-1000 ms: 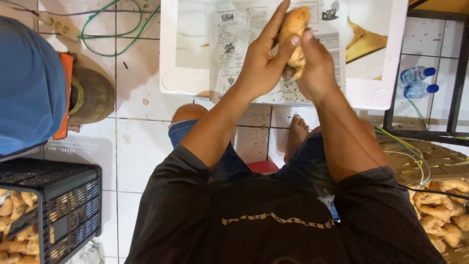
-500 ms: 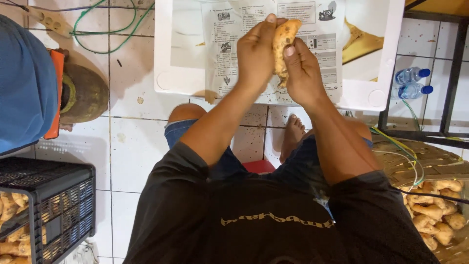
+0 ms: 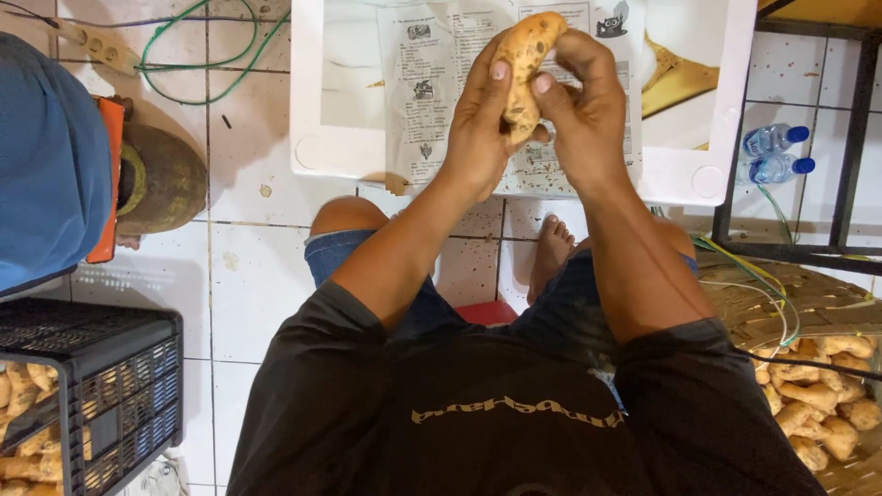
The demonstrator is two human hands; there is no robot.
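Note:
Both my hands hold up one long, speckled yellow-brown tuber [image 3: 524, 64] above a white foam box [image 3: 717, 174] lined with printed paper [image 3: 441, 101]. My left hand [image 3: 482, 119] wraps the tuber's left side, fingers pointing up. My right hand [image 3: 588, 101] grips its right side, with the thumb pressed on its middle. The tuber stands nearly upright, its top tilted to the right.
A black plastic crate [image 3: 101, 386] with tubers stands at the lower left. A woven basket [image 3: 808, 303] of tubers sits at the lower right. Two water bottles [image 3: 776, 156] lie by a dark metal frame [image 3: 859, 110]. A person in blue [image 3: 46, 147] sits at the left; green cable [image 3: 184, 46] lies on white tiles.
The tuber has been turned in my hands and now stands more upright. My right thumb has shifted onto its middle.

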